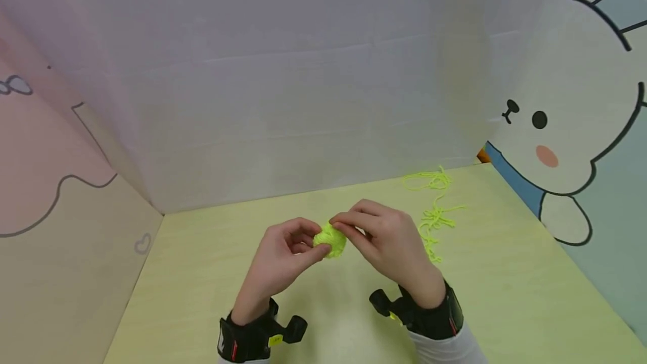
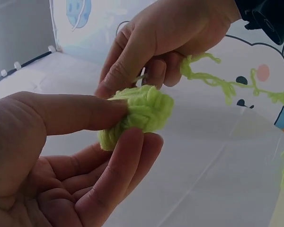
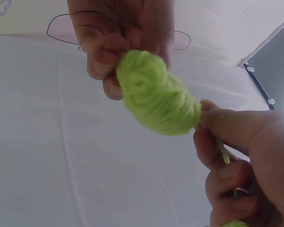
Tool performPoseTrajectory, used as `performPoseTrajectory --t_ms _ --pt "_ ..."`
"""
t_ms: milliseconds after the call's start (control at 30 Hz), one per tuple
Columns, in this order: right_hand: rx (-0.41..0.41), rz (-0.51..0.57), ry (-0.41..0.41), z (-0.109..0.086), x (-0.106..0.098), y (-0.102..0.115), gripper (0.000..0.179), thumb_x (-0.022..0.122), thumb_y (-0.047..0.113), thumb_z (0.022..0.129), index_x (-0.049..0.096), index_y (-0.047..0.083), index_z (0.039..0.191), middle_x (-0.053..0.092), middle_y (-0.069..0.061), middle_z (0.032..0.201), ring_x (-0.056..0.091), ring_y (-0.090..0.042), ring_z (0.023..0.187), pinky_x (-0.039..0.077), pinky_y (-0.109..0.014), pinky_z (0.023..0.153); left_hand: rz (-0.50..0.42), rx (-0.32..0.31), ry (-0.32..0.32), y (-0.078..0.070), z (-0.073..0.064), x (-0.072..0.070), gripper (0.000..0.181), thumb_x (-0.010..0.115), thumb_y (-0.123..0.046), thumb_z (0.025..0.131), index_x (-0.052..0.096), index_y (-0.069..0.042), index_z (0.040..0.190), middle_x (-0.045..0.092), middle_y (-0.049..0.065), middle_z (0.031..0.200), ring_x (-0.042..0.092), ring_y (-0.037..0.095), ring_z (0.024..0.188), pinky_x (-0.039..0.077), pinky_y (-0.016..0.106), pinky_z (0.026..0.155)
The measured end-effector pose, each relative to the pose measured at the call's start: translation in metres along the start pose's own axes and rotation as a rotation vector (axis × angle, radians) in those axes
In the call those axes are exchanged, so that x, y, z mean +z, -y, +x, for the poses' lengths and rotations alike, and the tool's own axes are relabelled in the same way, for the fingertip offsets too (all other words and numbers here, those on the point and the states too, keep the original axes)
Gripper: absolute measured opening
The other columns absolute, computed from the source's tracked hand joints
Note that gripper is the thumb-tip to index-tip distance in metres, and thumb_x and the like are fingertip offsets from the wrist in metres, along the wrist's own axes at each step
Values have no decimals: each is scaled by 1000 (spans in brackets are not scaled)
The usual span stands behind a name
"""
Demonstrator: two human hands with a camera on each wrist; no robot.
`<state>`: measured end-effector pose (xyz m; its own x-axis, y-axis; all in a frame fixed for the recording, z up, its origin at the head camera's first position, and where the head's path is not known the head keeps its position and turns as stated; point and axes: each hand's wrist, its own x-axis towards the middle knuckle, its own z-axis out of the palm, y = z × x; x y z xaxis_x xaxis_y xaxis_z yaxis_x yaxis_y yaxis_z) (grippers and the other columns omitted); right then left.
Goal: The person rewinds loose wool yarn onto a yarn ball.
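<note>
A small ball of neon yellow-green yarn (image 1: 329, 240) is held up above the table between both hands. My left hand (image 1: 283, 251) pinches it from the left side, thumb in front and fingers behind, as the left wrist view shows. The right hand (image 1: 386, 240) pinches at the ball's upper right edge with thumb and index finger. In the right wrist view a strand of yarn (image 3: 224, 152) runs from the ball (image 3: 158, 97) down through the right hand's curled fingers (image 3: 232, 177). How the strand lies under the right fingertips is partly hidden.
Loose, tangled yarn (image 1: 436, 219) lies on the pale yellow table (image 1: 202, 285) beyond the right hand. A further looped bunch of yarn (image 1: 429, 179) is near the back edge. White sheeting (image 1: 303, 100) stands behind, and a panel with a cartoon rabbit (image 1: 566, 128) on the right.
</note>
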<state>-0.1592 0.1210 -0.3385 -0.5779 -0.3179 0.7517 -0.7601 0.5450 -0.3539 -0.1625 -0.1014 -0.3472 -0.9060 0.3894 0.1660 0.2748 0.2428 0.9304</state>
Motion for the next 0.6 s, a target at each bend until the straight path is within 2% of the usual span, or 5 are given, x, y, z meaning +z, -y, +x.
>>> performPoseTrajectory --t_ms 133,233,433,600 --pt "5 6 15 1 2 -1 8 75 23 88 77 21 96 64 9 84 49 -1 62 45 -22 48 -19 -14 89 -5 -4 -2 23 80 -14 85 68 -6 103 72 8 90 69 21 73 61 30 66" --pt "14 13 26 1 4 -3 8 76 22 88 76 21 96 63 9 84 50 -2 63 46 -23 49 -60 0 130 -5 -6 -4 24 78 -10 86 68 -5 107 71 9 95 69 23 76 61 32 68" --pt "64 22 66 1 11 -7 9 74 23 89 76 22 98 63 12 85 49 -2 65 45 -24 51 -89 56 150 -1 -7 -8 25 75 -5 88 67 -4 111 70 10 100 69 23 80 61 34 71" --pt "137 -11 182 1 15 -8 10 71 22 93 75 22 102 64 13 85 49 -3 66 47 -26 56 -158 83 152 2 -5 -11 22 73 -2 88 66 -2 109 69 14 98 68 29 77 61 32 68"
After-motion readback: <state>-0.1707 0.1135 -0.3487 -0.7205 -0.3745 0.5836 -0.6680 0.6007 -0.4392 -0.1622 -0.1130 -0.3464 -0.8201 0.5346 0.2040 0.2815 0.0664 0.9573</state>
